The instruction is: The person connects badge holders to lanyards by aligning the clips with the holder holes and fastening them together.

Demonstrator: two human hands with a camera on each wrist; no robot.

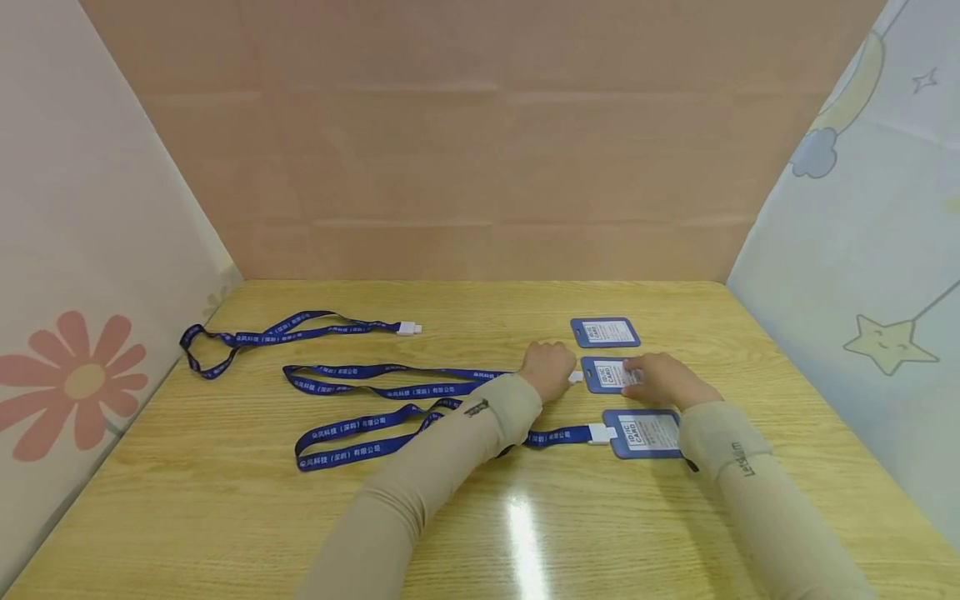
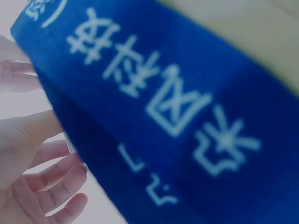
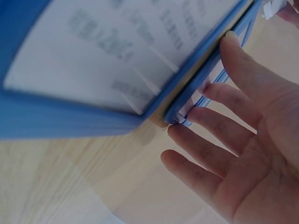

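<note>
My left hand [image 1: 550,369] pinches the white clip [image 1: 575,377] end of the middle blue lanyard [image 1: 431,393]; in the left wrist view a printed strap [image 2: 177,107] hides part of that hand [image 2: 42,172]. Facing it, my right hand [image 1: 671,381] holds the middle blue card holder [image 1: 606,375] by its right part. The right wrist view has the thumb [image 3: 233,44] on one face and fingers at the other side. Clip and holder slot lie close together, end to end. Nearest me, a second lanyard [image 1: 348,454] meets another card holder [image 1: 648,450] at its white clip [image 1: 602,433].
At the back left lies a third blue lanyard [image 1: 270,337], its white clip [image 1: 408,328] pointing right. A third card holder [image 1: 606,332] lies at the back right. Everything is on a wooden table [image 1: 225,517] enclosed by a back panel [image 1: 480,167] and patterned side panels.
</note>
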